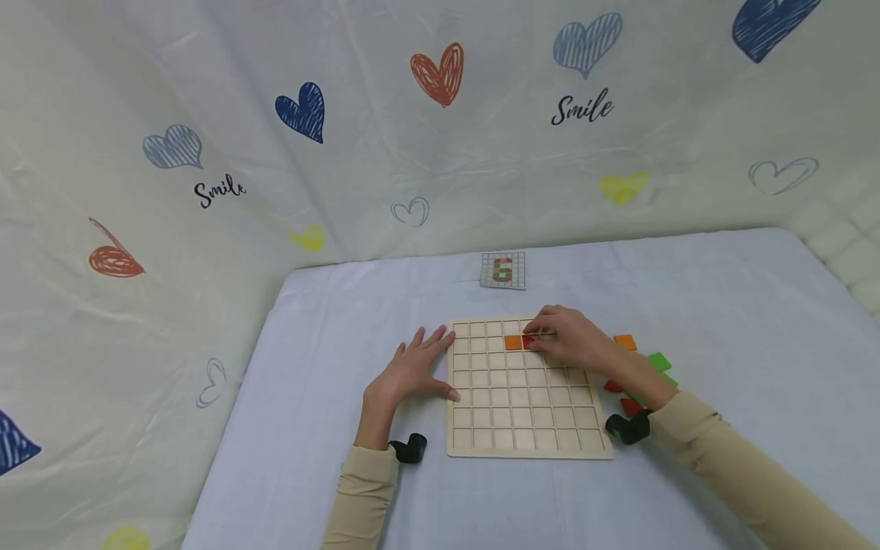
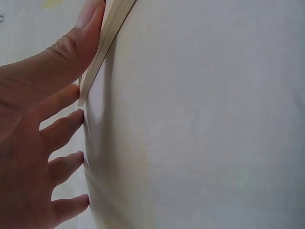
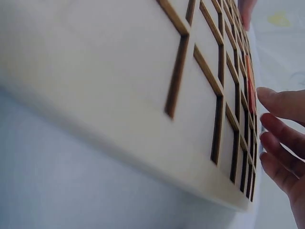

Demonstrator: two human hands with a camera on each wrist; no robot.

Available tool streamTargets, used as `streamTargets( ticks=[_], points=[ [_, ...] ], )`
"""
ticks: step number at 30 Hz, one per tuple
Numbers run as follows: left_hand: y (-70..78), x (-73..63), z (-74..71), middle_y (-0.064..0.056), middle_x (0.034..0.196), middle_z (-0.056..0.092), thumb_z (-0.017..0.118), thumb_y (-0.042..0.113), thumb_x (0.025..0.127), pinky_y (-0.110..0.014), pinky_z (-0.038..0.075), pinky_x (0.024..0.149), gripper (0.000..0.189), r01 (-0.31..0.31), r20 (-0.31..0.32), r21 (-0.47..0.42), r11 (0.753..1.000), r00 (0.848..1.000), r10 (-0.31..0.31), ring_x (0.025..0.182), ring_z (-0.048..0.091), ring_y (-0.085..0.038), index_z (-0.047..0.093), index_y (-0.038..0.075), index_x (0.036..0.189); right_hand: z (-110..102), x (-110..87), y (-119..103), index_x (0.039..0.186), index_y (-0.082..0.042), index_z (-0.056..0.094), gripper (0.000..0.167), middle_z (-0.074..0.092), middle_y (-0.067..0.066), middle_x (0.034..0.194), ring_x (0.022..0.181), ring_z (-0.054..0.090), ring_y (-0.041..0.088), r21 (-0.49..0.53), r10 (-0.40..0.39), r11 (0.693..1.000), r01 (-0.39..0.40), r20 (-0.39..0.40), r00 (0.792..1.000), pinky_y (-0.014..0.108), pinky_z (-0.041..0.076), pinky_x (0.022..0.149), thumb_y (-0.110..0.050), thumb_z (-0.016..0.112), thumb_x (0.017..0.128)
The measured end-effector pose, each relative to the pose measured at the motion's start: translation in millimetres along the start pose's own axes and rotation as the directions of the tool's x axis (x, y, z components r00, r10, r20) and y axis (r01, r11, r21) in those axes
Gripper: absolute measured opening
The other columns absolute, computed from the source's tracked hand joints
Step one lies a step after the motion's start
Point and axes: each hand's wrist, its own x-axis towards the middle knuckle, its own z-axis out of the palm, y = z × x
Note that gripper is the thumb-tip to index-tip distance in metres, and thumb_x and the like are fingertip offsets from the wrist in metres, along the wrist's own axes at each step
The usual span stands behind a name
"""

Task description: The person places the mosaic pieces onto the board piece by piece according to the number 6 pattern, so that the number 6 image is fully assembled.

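Note:
My left hand (image 1: pixel 410 372) is spread along the left edge of a wooden grid board (image 1: pixel 484 441); in the left wrist view its thumb (image 2: pixel 71 52) lies against the board's side. Over the upper part of the board, my right hand (image 1: pixel 567 334) has its thumb and fingertips right at a red tile (image 1: pixel 528 342). This tile lies in a grid cell beside an orange tile (image 1: pixel 512 343). In the right wrist view the right hand's fingers (image 3: pixel 281 131) are apart and gently bent, and the red tile (image 3: pixel 251 98) looks level with the grid.
Loose tiles lie right of the board, partly hidden by the right forearm: orange (image 1: pixel 625 341), green (image 1: pixel 658 360) and red (image 1: pixel 630 406) ones. Behind the board lies a small pattern card (image 1: pixel 503 270) with a coloured figure on a grid. A heart-printed cloth (image 1: pixel 357 176) hangs behind the white table.

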Motion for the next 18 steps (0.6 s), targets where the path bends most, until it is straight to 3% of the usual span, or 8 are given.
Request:
streamTargets(
  ticks=[12, 18],
  points=[
    [-0.6, -0.5, -0.5, 0.001, 0.173, 0.019, 0.093, 0.037, 0.075, -0.061, 0.004, 0.128, 0.109, 0.001, -0.004, 0.001, 1.000, 1.000, -0.001, 0.161, 0.003, -0.032, 0.032, 0.021, 0.163, -22, -23.0, 8, 0.106, -0.004, 0.079, 0.016, 0.071, 0.005, 0.098, 0.088, 0.063, 0.021, -0.003, 0.090, 0.996, -0.090, -0.023, 0.996, 0.033, 0.055, 0.073, -0.004, 0.077, 0.090],
    [-0.8, -0.7, 0.2, 0.000, 0.173, 0.020, 0.093, 0.036, 0.075, -0.061, 0.004, 0.128, 0.109, -0.003, -0.002, -0.003, 1.000, 1.000, 0.003, 0.161, 0.004, -0.032, 0.032, 0.020, 0.163, -31, -38.2, 14, 0.106, -0.004, 0.079, 0.016, 0.071, 0.005, 0.099, 0.091, 0.062, 0.022, -0.014, 0.088, 0.996, -0.089, -0.036, 0.995, 0.034, 0.056, 0.073, -0.004, 0.077, 0.090]
  ],
)
